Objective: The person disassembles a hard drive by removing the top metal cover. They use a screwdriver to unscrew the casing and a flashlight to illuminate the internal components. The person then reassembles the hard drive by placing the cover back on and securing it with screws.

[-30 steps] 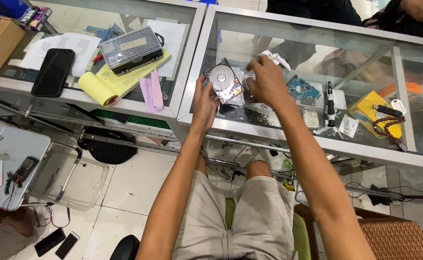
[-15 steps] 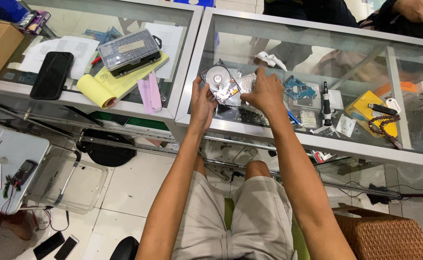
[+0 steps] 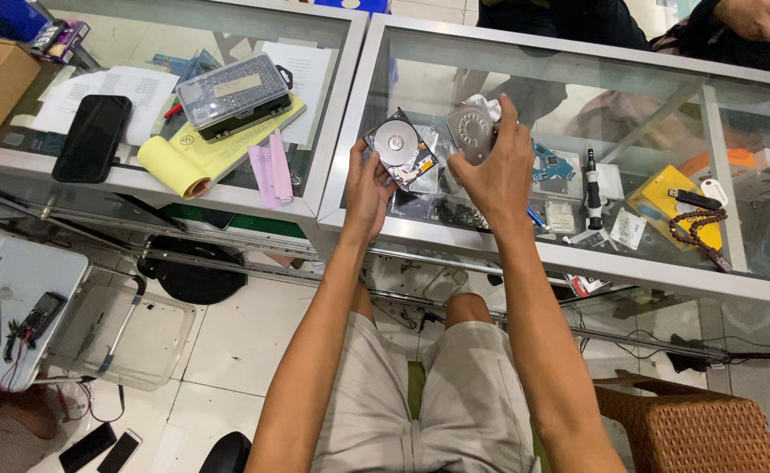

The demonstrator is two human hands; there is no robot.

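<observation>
A seated person works over a glass display counter (image 3: 350,105), arms stretched out from the near edge of the scene. The left hand (image 3: 369,188) grips an opened hard drive (image 3: 401,151) by its near corner, fingers closed on the casing, its shiny round platter facing up. Just to the right, the right hand (image 3: 494,166) clasps the drive's grey metal cover (image 3: 471,132), fingers wrapped around its edge, tilted toward the camera. Both pieces are held above the counter glass, close together but apart. On the counter to the left lie a black phone (image 3: 92,137), a yellow notepad (image 3: 201,153) and a grey parts case (image 3: 231,92). A black screwdriver (image 3: 592,182) lies to the right.
</observation>
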